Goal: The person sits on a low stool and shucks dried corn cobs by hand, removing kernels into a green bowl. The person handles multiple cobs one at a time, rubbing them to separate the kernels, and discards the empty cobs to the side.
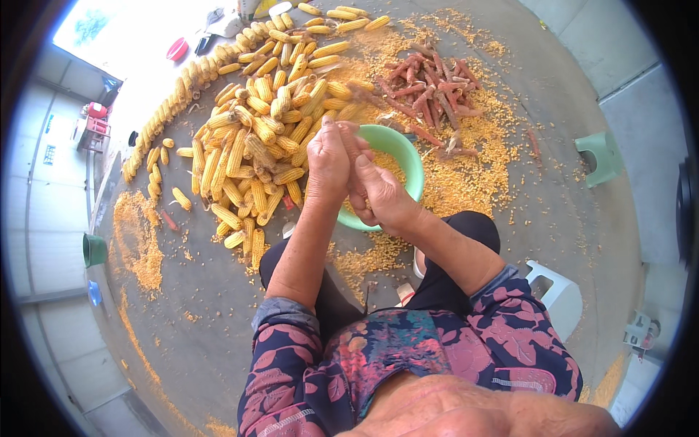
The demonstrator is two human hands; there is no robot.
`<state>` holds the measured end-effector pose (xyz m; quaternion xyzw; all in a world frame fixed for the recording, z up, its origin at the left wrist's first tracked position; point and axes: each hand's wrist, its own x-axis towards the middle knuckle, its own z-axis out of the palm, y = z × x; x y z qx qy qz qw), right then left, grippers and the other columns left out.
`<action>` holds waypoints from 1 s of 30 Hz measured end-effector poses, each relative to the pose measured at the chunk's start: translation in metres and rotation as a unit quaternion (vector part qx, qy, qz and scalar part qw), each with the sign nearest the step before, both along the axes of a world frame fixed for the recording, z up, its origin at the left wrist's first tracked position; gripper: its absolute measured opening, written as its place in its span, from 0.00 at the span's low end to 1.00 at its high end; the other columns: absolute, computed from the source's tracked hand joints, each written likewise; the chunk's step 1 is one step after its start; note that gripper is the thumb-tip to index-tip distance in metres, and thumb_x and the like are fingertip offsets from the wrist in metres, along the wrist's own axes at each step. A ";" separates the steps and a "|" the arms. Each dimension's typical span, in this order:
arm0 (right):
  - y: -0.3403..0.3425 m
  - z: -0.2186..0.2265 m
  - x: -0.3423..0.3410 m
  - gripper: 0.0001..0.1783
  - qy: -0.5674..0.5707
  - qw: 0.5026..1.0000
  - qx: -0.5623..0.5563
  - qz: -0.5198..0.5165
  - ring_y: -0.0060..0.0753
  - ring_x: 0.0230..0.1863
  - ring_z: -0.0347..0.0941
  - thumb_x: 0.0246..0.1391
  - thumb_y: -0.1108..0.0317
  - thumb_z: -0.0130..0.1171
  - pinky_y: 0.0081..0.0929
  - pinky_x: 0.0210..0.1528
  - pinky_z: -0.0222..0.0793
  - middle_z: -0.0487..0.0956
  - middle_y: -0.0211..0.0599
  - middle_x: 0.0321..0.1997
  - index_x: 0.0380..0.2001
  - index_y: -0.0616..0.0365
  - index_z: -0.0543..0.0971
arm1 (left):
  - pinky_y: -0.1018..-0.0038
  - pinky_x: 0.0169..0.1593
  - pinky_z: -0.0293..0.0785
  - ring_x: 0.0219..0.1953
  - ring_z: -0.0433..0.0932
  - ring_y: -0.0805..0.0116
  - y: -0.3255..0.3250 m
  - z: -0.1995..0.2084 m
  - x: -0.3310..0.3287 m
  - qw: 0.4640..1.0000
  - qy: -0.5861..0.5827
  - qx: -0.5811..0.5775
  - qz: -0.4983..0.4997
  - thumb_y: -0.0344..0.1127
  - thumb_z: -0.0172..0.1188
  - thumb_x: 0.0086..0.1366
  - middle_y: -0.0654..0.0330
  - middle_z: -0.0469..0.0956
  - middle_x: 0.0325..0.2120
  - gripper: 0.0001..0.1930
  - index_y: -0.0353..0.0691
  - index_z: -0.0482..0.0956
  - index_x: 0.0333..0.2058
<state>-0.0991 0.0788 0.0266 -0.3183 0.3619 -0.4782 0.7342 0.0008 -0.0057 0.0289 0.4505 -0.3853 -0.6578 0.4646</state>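
Note:
Both my hands are closed round a reddish corn cob (352, 149), above a light green plastic basin (412, 164). My left hand (328, 159) wraps the cob from the left side. Against its right side presses my right hand (384, 191), thumb pointing up along it. Fingers cover much of the cob, so I cannot tell how many kernels are left on it. Loose yellow kernels (390, 166) lie inside the basin. Just left of the basin rises a big heap of yellow corn ears (255, 138).
Bare red cobs (433, 87) are piled at the far right of the basin, among spilled kernels (466, 182). A row of ears (175, 98) curves along the far left. Stools stand around: green (599, 158) at right, white (557, 295) near my right side. A dark green bucket (95, 250) stands left.

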 end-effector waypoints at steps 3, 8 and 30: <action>0.005 0.014 -0.002 0.28 -0.119 0.984 0.131 -0.001 0.15 0.13 0.54 0.71 0.36 0.38 0.16 0.13 0.50 0.65 0.22 0.19 0.35 0.50 0.69 | 0.70 0.32 0.78 0.25 0.78 0.65 -0.007 -0.011 0.001 0.996 0.085 -0.011 0.000 0.51 0.37 0.79 0.53 0.79 0.24 0.28 0.31 0.77 0.38; -0.011 0.001 -0.019 0.28 -0.140 0.976 0.165 0.010 0.13 0.16 0.57 0.70 0.35 0.38 0.14 0.14 0.50 0.66 0.22 0.23 0.38 0.51 0.69 | 0.67 0.52 0.73 0.47 0.78 0.63 -0.012 -0.019 0.000 0.998 -0.048 -0.042 0.000 0.56 0.40 0.78 0.50 0.80 0.47 0.30 0.33 0.75 0.55; -0.039 0.002 -0.038 0.18 0.131 0.986 0.007 -0.100 0.19 0.39 0.77 0.68 0.57 0.56 0.21 0.42 0.76 0.80 0.29 0.44 0.54 0.57 0.75 | 0.49 0.59 0.79 0.53 0.79 0.42 -0.018 -0.006 0.060 0.970 0.238 0.042 0.013 0.31 0.46 0.75 0.40 0.73 0.53 0.16 0.25 0.63 0.55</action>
